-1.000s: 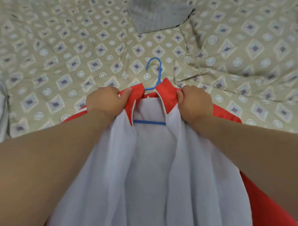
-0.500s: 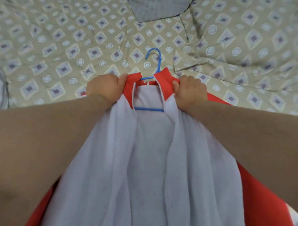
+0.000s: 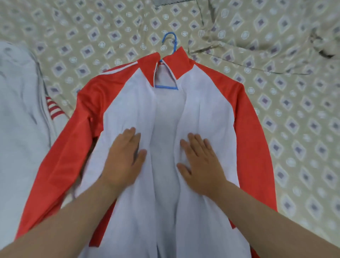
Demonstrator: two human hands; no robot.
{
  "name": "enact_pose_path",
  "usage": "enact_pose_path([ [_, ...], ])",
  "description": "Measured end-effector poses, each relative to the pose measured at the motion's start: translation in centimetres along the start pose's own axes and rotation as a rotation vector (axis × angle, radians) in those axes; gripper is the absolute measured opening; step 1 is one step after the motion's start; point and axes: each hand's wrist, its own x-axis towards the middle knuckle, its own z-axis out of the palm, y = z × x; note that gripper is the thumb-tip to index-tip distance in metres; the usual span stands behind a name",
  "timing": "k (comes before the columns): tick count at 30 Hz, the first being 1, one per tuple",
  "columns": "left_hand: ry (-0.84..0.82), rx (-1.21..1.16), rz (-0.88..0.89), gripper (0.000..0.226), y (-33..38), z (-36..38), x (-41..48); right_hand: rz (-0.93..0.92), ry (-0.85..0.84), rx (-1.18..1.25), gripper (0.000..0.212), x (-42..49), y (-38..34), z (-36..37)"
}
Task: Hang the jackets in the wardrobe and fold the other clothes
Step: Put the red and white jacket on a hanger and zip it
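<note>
Jacket (image 3: 211, 103): red with white front panels. It lies open, front up, in the centre of the frame, with the collar toward the top and the hem running off the bottom edge.
Hanger (image 3: 166, 88): blue. Its bar shows in the open neck, and its hook sticks out above the collar onto the sheet.
Left hand (image 3: 125, 158): yours, lying flat and palm down on the white panel left of the opening. The fingers are straight and close together, gripping nothing.
Right hand (image 3: 200, 163): yours, lying flat and palm down on the panel right of the opening, level with the left hand. The fingers are straight, holding nothing.
Sleeves: red, lying along both sides of the body. The one at picture left has white stripes at the shoulder.
Sheet (image 3: 92, 36): beige with a diamond-and-circle print. It lies under the jacket and is rumpled at upper right.
White garment (image 3: 16, 119): at the left edge, just beside the jacket's sleeve, with a red-striped part showing.
Grey cloth (image 3: 169, 1): at the top edge, cut off by the frame.
</note>
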Motion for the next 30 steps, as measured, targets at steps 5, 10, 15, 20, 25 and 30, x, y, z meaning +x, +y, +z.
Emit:
enact_pose_path([
  [5,-0.061,-0.094,-0.099,0.068,2.7,0.8,-9.9,0.022,-0.111,0.025,0.071,-6.0,-3.5,0.4],
  [10,-0.228,-0.120,-0.167,0.068,4.9,0.1,-17.7,0.024,-0.211,0.075,0.047,-9.6,-5.4,-0.3],
  [15,-0.428,-0.101,-0.107,0.068,5.1,0.2,-22.7,-0.042,-0.193,0.008,0.010,-13.0,-7.6,-0.8],
  [20,-0.466,-0.075,-0.123,0.063,6.2,-0.7,-24.8,-0.122,-0.511,0.201,0.036,-18.6,-10.5,-0.5],
  [25,-0.496,-0.051,-0.085,0.051,6.1,-0.9,-26.1,-0.026,-0.537,0.271,0.009,-19.9,-11.3,-1.1],
  [30,-0.662,0.226,-0.031,0.098,7.3,-0.6,-25.9,-0.035,-0.798,0.210,0.018,-18.9,-10.8,-1.3],
])
